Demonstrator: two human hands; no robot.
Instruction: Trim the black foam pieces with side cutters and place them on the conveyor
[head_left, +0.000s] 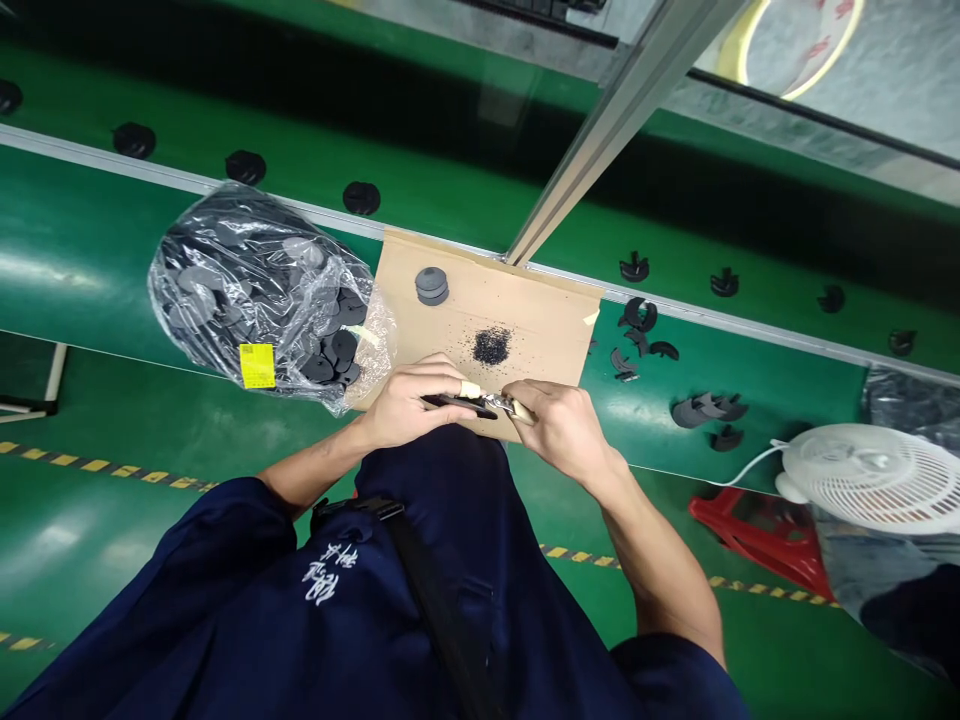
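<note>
Close to my waist, my left hand [409, 402] pinches a flat, dark disc-like part [463, 404], seen nearly edge-on. My right hand [564, 428] is closed around a pair of nippers [498, 401], whose metal jaws meet the right end of that part; whether they bite into it I cannot tell. Pale coverings wrap some fingertips. Just beyond the hands, a heap of black crumbs [491, 346] lies on a cardboard sheet [540, 300]. Near the cardboard's far left corner stands a short stack of dark grey discs [431, 286].
Left of the cardboard, a clear plastic bag [247, 290] full of dark discs bears a yellow label [257, 366]. Loose black pieces [639, 315] lie to the right. A metal post [592, 140] rises behind the cardboard. A white fan [877, 478] stands at right, beside another person.
</note>
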